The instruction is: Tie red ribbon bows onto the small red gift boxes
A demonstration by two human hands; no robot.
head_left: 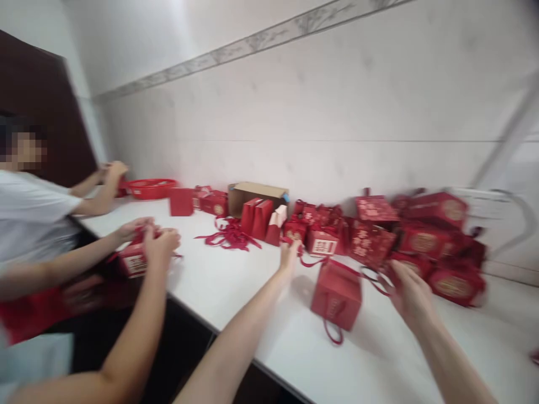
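Observation:
A red gift box (337,294) with ribbon handles sits tilted on the white table (236,292) between my hands. My left hand (290,255) reaches forward, its fingers closed on a red ribbon (314,262) that runs from the box. On the box's right, my right hand (410,292) pinches the ribbon loop (373,279). Both hands are blurred by motion. Just beyond my left hand stand small red boxes (322,242).
A heap of finished red boxes (421,241) lies at the right by the wall. Loose red ribbons (229,235), folded red cartons (256,216) and a cardboard box (259,193) are behind. At left, a co-worker's hands (162,244) hold a red box (133,259); another person reaches toward a red basket (151,188).

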